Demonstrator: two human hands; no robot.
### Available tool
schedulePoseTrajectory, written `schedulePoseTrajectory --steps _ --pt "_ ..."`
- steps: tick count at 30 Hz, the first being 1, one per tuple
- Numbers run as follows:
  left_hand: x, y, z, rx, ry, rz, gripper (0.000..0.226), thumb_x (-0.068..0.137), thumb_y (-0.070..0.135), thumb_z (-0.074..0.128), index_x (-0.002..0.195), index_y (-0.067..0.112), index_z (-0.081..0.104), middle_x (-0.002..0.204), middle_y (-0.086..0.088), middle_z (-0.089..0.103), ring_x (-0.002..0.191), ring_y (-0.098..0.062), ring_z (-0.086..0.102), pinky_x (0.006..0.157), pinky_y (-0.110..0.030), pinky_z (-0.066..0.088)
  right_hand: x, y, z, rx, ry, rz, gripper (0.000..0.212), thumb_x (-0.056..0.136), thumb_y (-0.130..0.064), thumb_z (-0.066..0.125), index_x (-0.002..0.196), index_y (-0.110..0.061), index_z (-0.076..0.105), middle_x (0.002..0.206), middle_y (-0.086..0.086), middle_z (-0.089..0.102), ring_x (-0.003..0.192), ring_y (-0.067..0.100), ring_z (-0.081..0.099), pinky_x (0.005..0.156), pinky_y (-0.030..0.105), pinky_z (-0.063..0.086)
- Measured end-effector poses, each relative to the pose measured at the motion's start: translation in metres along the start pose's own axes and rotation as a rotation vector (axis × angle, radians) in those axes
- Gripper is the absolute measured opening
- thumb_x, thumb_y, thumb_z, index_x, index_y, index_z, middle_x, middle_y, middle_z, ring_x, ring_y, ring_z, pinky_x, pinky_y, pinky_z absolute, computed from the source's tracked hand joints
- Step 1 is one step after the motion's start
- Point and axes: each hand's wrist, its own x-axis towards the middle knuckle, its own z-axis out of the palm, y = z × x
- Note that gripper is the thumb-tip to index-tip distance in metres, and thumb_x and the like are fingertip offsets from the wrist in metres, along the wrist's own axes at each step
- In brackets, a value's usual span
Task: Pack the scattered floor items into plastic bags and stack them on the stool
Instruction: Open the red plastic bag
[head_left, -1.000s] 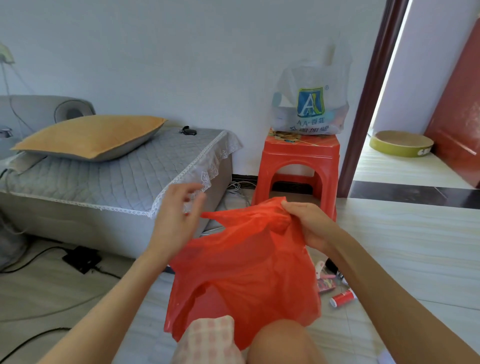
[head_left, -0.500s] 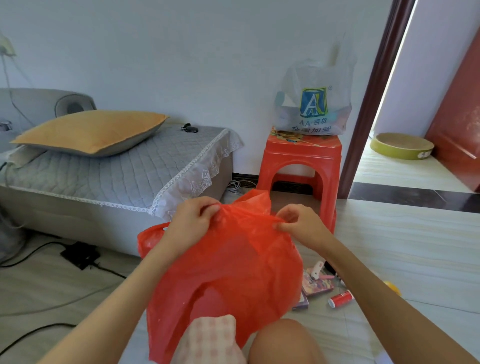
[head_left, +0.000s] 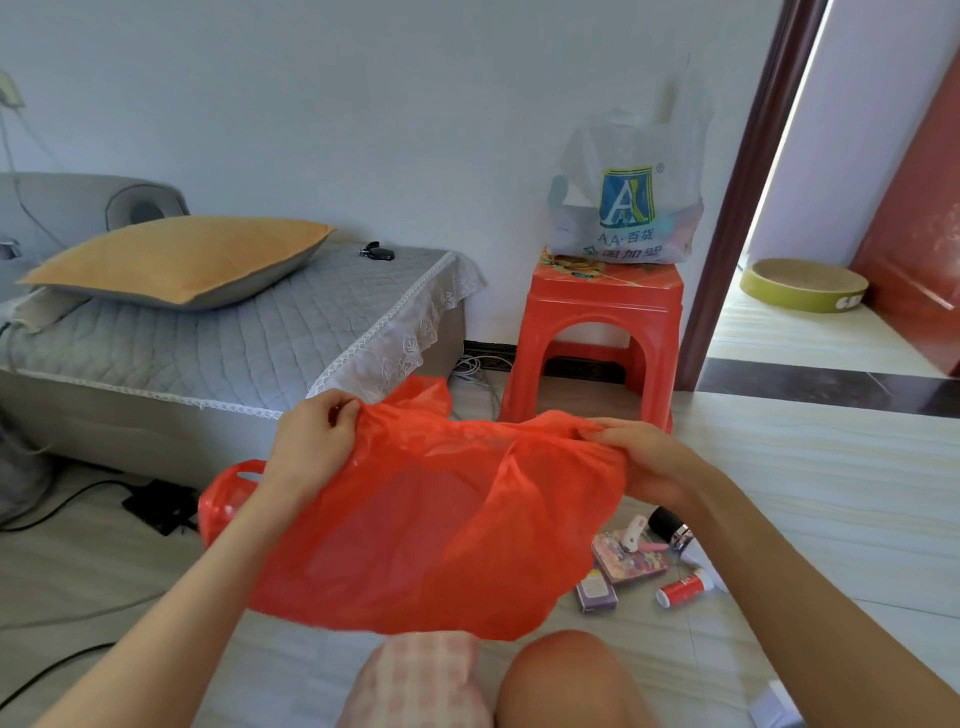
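We hold the red bag (head_left: 431, 525) stretched at mid-scene, left hand (head_left: 317, 441) and right hand (head_left: 644, 462) each pinching its rim. It looks empty. One filled white bag (head_left: 628, 208) already sits on the far red stool (head_left: 597, 343). Small items (head_left: 644, 561) lie unpacked near right; the bag may hide more, and their labels are unreadable.

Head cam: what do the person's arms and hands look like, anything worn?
Both forearms are bare, no sleeves in view. Left hand and right hand show no gloves, rings, watch or bracelets. Nails look short and unpainted. No markings visible.
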Motion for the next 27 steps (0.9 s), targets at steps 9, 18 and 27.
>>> schedulePoseTrajectory --steps 9,18,27 --pt "-0.001 -0.020 0.007 -0.429 -0.072 -0.375 0.017 0.091 0.013 0.050 0.093 0.010 0.067 0.092 -0.010 0.066 0.090 -0.022 0.058 0.088 -0.036 0.046 -0.014 -0.005 -0.010 0.005 -0.236 0.027 0.026 0.087 -0.018 0.050 0.080 -0.014 0.075 0.075 0.005 0.068 0.069 0.015 0.065 0.066 0.028 0.056" --pt "-0.020 0.008 0.019 0.193 0.081 0.583 0.037 0.085 0.039 0.046 0.120 0.027 0.052 0.116 -0.005 0.057 0.107 -0.024 0.051 0.093 -0.042 0.040 -0.008 -0.006 0.025 -0.013 -0.074 -0.108 0.019 0.092 -0.018 0.052 0.095 -0.006 0.065 0.074 0.001 0.069 0.063 0.008 0.064 0.061 0.019 0.054" --pt "-0.029 0.015 0.049 0.157 -0.145 0.875 0.017 0.087 0.025 0.041 0.102 0.024 0.050 0.094 -0.002 0.064 0.079 -0.022 0.062 0.063 -0.033 0.052 -0.010 -0.019 0.053 -0.103 -0.131 -0.227 0.016 0.082 0.005 0.058 0.093 -0.005 0.061 0.081 0.005 0.063 0.071 0.013 0.060 0.067 0.018 0.053"
